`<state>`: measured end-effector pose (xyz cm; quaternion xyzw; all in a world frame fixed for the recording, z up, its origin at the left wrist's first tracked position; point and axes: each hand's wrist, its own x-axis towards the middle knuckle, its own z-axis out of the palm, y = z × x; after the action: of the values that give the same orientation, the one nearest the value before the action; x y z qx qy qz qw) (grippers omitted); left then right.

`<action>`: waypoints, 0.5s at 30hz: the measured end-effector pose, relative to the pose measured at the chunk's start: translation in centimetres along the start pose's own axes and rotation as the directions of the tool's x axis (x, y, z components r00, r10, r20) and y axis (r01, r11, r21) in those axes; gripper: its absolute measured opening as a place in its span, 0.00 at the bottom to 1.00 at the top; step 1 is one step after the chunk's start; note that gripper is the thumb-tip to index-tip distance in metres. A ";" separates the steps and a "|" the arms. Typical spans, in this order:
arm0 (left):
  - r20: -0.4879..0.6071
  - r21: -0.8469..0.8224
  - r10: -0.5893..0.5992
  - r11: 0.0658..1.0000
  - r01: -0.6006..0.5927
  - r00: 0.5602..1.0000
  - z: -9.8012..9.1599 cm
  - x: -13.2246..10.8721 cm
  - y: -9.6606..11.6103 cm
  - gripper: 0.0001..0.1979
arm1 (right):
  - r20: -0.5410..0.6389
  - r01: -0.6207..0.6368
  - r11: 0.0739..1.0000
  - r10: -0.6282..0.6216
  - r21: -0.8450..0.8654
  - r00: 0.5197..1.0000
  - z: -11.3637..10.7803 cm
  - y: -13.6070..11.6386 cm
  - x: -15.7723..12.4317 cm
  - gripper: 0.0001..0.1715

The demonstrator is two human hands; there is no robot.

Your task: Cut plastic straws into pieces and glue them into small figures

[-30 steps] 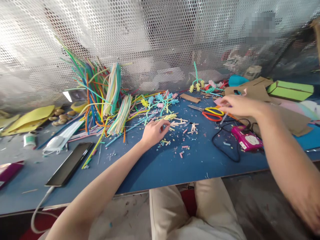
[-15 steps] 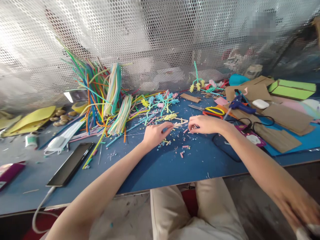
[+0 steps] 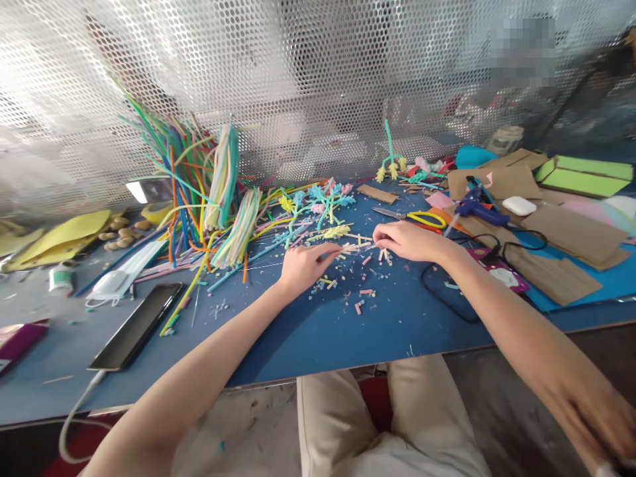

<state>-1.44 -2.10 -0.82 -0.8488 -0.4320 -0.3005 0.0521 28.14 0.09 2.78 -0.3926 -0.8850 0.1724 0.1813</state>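
Note:
My left hand (image 3: 304,268) is closed in a pinch, thumb and forefinger on the left end of a strand of short pale pieces (image 3: 354,248). A thin white thread (image 3: 263,267) runs out to the left behind that hand. My right hand (image 3: 405,240) pinches the other end of the strand, its fingers bent down. Just under its fingertips lies a small cluster of pale pipe-cleaner bits (image 3: 384,255). Pink cut bits (image 3: 366,292) and other scraps are scattered on the blue table (image 3: 318,344) below the hands. Behind the strand lies a yellow fuzzy piece (image 3: 335,232).
Pipe-cleaner bundles (image 3: 238,232) stand on the left, near a phone (image 3: 136,328) with a cable. Blue and pink pipe-cleaner flowers (image 3: 325,199) lie behind the hands. Scissors (image 3: 422,217), a glue gun (image 3: 479,209) with its cord, and cardboard (image 3: 571,232) are on the right.
My right hand has shifted slightly left and up. More of the strand shows between the two hands, and the cluster of pale bits below my right fingers has come into view.

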 end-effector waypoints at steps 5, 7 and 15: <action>-0.007 -0.018 0.022 1.000 -0.022 1.000 -0.1 0.0 -0.1 0.10 | -0.245 0.135 0.989 -0.116 0.061 0.963 0.3 -0.3 0.2 0.10; -0.012 -0.014 0.024 1.000 -0.024 1.000 -0.1 0.1 -0.2 0.10 | -0.294 0.171 0.979 -0.131 0.113 0.947 0.7 -0.6 0.2 0.09; -0.031 -0.011 0.014 1.000 -0.014 0.999 -0.1 0.0 0.2 0.11 | -0.252 0.161 0.978 -0.124 0.131 0.960 2.2 -1.5 0.4 0.09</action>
<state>-1.34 -2.20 -0.74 -0.8473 -0.4235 -0.3155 0.0562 25.99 -0.88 1.60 -0.3310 -0.8668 0.1756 0.3291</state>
